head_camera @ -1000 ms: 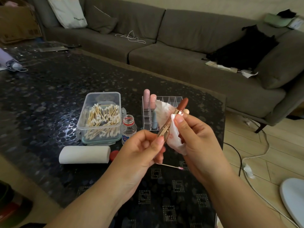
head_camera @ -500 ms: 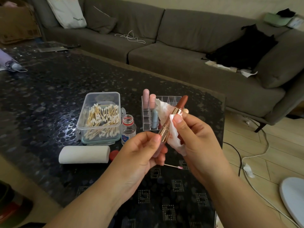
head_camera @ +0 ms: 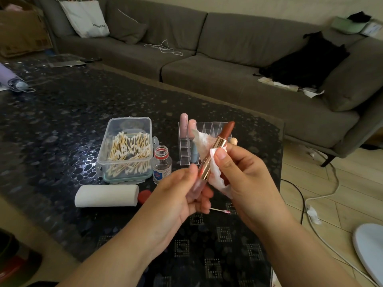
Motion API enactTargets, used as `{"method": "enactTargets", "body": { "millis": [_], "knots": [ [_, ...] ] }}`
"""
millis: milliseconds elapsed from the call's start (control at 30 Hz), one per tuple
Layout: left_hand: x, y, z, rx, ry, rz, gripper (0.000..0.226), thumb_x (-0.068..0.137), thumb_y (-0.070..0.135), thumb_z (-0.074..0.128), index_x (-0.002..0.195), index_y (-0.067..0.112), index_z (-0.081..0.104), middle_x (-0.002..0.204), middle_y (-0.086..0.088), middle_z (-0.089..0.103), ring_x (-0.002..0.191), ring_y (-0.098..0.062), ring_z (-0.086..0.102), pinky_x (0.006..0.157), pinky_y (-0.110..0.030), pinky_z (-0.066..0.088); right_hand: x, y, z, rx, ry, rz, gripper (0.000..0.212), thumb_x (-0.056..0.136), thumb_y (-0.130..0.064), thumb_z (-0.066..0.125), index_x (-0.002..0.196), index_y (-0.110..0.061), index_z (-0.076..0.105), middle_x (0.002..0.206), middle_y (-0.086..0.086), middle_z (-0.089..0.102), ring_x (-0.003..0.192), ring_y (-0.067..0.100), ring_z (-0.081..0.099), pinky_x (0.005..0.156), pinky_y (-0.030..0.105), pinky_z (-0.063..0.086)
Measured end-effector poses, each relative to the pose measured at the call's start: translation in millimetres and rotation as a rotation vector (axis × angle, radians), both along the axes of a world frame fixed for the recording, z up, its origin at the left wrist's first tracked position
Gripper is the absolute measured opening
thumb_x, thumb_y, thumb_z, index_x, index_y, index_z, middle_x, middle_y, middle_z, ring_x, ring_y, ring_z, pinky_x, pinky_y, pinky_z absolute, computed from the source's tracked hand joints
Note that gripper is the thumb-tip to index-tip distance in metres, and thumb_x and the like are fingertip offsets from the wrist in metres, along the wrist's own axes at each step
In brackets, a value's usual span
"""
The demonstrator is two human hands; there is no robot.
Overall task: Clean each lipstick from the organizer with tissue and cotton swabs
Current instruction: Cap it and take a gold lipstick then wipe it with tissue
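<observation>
An uncapped lipstick point(head_camera: 215, 150) with a gold tube and a brown-red bullet tilts up to the right above the table. My left hand point(head_camera: 182, 193) grips its clear lower end. My right hand point(head_camera: 242, 175) pinches a white tissue point(head_camera: 217, 175) against the gold tube. Behind them stands a clear organizer point(head_camera: 207, 129) with two pink lipsticks point(head_camera: 187, 125) and a blue one point(head_camera: 194, 152) in it. A clear box of cotton swabs point(head_camera: 128, 150) sits to its left. One used swab point(head_camera: 220, 210) lies on the table under my hands.
A small open bottle point(head_camera: 162, 164) stands beside the swab box, with a red cap point(head_camera: 144, 196) and a white tissue roll point(head_camera: 106, 195) in front. The dark pebble-patterned table point(head_camera: 62, 125) ends at the right, where cables point(head_camera: 310, 199) cross the wooden floor. A grey sofa point(head_camera: 228, 65) lies behind.
The lipstick has shifted slightly in my hands and my left fingers have slid a little on its base. The tissue stays pressed against the tube.
</observation>
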State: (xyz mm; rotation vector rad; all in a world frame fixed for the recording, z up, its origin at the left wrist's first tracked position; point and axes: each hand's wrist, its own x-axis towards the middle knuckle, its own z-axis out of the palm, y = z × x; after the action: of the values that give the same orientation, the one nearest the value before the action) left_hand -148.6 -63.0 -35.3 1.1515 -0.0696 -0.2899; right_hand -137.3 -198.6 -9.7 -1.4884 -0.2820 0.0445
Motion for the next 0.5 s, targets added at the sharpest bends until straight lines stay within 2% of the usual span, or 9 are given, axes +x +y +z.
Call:
{"method": "enactTargets", "body": {
  "millis": [100,233,333,400,500],
  "knots": [
    [-0.2,0.7,-1.4,-0.002,0.024,0.012,0.034,0.082,0.038,0.049,0.074,0.009,0.065,0.064,-0.01,0.058,0.056,-0.017,0.053,0.055,-0.026,0.048,0.1,1.3,-0.5,-0.002,-0.006,0.013,0.029,0.092,-0.031,0.051,0.102,-0.007,0.066,0.076,0.036,0.057,0.053,0.034,0.054,0.061,0.054,0.052],
    [2.1,1.8,-1.2,-0.022,-0.026,0.076,0.024,0.074,0.032,0.059,0.075,0.008,0.059,0.061,-0.003,0.057,0.056,-0.012,0.051,0.058,-0.022,0.048,1.7,1.7,-3.6,-0.027,-0.024,-0.028,0.029,0.089,-0.034,0.054,0.098,-0.01,0.068,0.081,0.025,0.065,0.066,0.025,0.061,0.067,0.033,0.054],
    [3.2,3.4,-0.4,-0.007,-0.053,0.098,0.019,0.068,0.026,0.066,0.076,0.011,0.06,0.066,-0.004,0.061,0.059,-0.012,0.055,0.062,-0.022,0.051,2.8,4.1,-6.2,-0.046,0.001,-0.039,0.032,0.083,-0.035,0.055,0.094,-0.009,0.068,0.08,0.02,0.066,0.07,0.025,0.061,0.073,0.042,0.054],
    [3.1,3.4,-0.5,-0.006,-0.048,0.097,0.02,0.068,0.025,0.066,0.078,0.009,0.06,0.064,-0.003,0.061,0.059,-0.012,0.056,0.062,-0.022,0.052,2.7,4.3,-6.1,-0.052,0.01,-0.042,0.031,0.084,-0.036,0.055,0.093,-0.011,0.069,0.08,0.014,0.068,0.071,0.024,0.062,0.074,0.043,0.055],
    [1.9,3.0,1.8,-0.011,-0.011,0.037,0.026,0.078,0.033,0.056,0.079,0.007,0.06,0.063,-0.002,0.059,0.058,-0.013,0.054,0.058,-0.022,0.05,0.8,3.7,-1.7,-0.03,0.02,-0.011,0.032,0.087,-0.032,0.052,0.094,-0.004,0.065,0.076,0.023,0.066,0.062,0.032,0.059,0.067,0.045,0.056]
  ]
}}
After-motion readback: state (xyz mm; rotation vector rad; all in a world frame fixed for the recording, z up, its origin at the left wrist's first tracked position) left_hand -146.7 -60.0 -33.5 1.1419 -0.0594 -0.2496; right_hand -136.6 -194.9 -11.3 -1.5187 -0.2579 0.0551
